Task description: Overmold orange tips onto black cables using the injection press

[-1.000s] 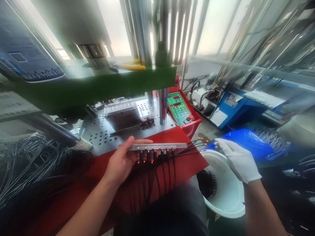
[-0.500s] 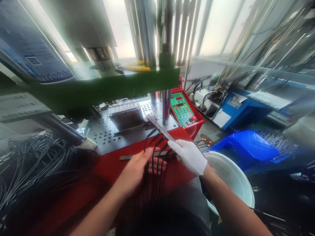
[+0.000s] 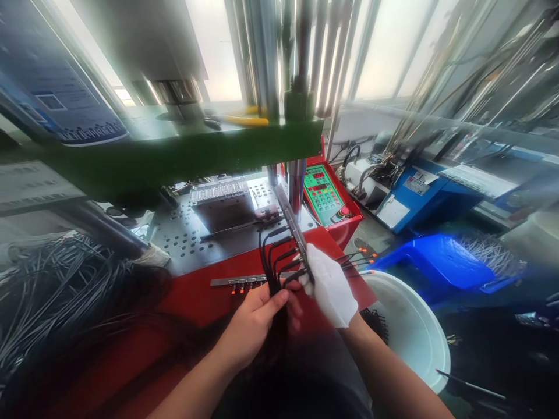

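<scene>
My right hand [image 3: 332, 285], in a white glove, is closed around the lower end of a slim metal bar [image 3: 292, 221] that tilts up and away toward the press column. Several black cables [image 3: 279, 256] run out of the bar's left side and curve down together. Bare-skinned, my left hand [image 3: 257, 317] pinches these cables into a bunch just below the bar. On the red table [image 3: 192, 302] behind my left hand lies a second metal bar [image 3: 225, 283] with small orange-tipped ends along it; its right part is hidden by cables and hands.
A metal mould block [image 3: 225, 206] stands on the perforated plate [image 3: 174, 250] under a green press beam [image 3: 209, 144]. Right of it is a red control box [image 3: 327, 195]. A white bucket [image 3: 419, 320] and blue bin [image 3: 441, 262] are at right; grey cables [image 3: 52, 285] pile up left.
My left hand has closed from a loose, spread pose around the cables, gathering them together. The bar in my right hand has swung steeper, its far end moving right.
</scene>
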The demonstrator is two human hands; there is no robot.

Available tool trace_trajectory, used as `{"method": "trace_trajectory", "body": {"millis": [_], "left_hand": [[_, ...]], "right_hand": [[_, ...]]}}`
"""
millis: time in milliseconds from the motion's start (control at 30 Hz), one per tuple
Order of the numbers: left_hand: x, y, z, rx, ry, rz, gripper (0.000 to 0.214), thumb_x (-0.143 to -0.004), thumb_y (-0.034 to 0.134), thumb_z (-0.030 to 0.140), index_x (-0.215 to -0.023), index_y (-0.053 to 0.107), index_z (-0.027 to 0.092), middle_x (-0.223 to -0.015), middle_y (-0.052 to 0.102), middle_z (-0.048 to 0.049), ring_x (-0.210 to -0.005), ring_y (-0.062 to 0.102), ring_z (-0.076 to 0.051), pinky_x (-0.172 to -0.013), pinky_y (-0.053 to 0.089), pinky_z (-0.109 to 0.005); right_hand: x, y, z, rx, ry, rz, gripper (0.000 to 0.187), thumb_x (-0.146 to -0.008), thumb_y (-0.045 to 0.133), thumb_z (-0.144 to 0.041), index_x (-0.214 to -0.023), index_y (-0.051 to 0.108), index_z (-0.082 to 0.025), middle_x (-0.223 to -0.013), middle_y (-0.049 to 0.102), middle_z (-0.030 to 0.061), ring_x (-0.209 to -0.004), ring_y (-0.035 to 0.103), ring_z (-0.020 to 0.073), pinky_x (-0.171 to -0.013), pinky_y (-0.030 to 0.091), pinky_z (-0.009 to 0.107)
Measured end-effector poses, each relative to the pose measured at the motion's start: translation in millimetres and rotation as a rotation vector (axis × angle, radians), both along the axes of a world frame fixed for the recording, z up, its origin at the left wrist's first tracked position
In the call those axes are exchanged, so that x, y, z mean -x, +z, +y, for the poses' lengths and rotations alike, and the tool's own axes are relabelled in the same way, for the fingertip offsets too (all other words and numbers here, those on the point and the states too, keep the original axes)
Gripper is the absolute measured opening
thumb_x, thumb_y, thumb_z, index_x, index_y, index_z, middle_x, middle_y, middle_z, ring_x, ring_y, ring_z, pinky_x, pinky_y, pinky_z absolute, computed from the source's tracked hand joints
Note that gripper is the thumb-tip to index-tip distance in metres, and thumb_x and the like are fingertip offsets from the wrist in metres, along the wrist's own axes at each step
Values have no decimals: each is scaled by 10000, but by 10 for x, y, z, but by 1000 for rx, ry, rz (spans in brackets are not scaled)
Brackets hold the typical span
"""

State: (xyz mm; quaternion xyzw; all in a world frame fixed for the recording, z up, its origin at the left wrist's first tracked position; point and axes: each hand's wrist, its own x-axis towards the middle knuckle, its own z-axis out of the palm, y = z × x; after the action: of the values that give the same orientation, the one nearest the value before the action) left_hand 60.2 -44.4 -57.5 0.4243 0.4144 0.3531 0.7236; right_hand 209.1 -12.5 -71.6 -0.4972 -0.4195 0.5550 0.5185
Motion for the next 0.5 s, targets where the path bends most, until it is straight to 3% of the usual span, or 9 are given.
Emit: {"method": "trace_trajectory", "body": {"millis": [133,300,400,500], "left_hand": [[-13,-34,-8,-25,42,14,270,-939,471,361,-984,553,108,-603,401,33,-454,349,-56,-453,255,-218],[30,3,16,-1,-15,-2,286,-939,468,380,-943,564,110,-585,348,40,-457,313,-53,-451,203,-222],[39,11,28,-8,-35,27,306,-945,449,394,-939,565,111,-590,344,37,-464,316,-59,-455,219,-225],[18,10,34,-63,-24,100,327,-941,447,414,-926,563,109,-595,354,33,-470,341,-72,-467,273,-231]], "right_hand": [[25,-21,-35,-14,61,84,499,-894,377,-633,-800,530,-168,-519,463,-36,-448,432,83,-434,347,203],[-34,-44,-5,141,245,180,607,-855,321,-717,-849,541,-151,-437,464,-33,-330,386,92,-340,292,212],[-44,-39,11,173,210,209,608,-825,364,-735,-873,542,-156,-488,497,-30,-323,396,93,-317,297,218],[-24,-33,-12,113,99,159,574,-832,392,-713,-893,549,-164,-502,483,-40,-346,395,84,-328,296,209]]}}
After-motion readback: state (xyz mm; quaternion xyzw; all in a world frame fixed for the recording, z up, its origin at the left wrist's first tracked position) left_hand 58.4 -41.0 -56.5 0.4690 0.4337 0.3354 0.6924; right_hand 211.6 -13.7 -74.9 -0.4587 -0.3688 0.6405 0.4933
